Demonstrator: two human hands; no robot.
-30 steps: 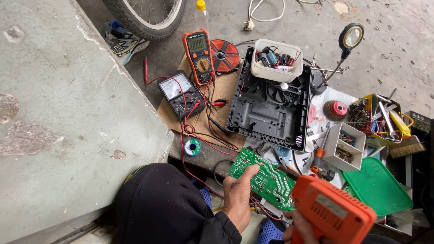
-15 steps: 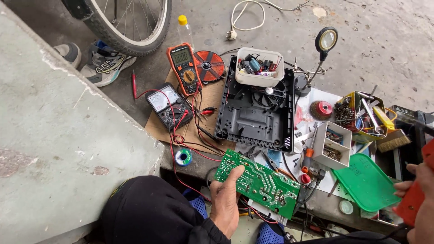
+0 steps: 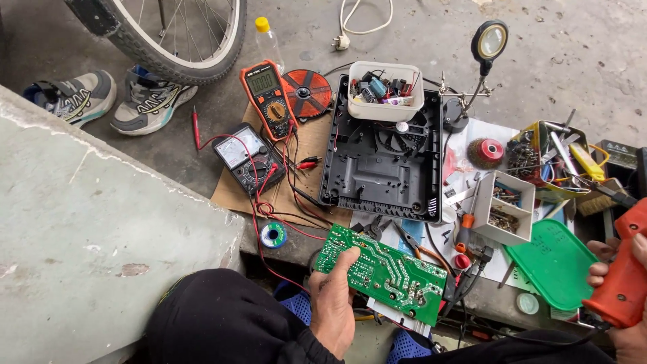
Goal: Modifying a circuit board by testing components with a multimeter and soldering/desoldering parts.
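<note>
Head view: left hand (image 3: 335, 311) fingers pinch green circuit board (image 3: 381, 274) edge; right hand (image 3: 617, 269) fingers wrap orange tool (image 3: 623, 280).

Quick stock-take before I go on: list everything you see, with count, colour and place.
circuit board: 1, green, in left hand
power tool: 1, orange, in right hand
plastic casing: 1, black, centre
parts tub: 1, white, on casing
meters: 2, orange and black, on cardboard
solder reel: 1, by cardboard
magnifier: 1, black, behind casing
lid: 1, green, right
shoes: 2, grey, far left
wheel: 1, top left
left hand: on board
right hand: on tool
</note>
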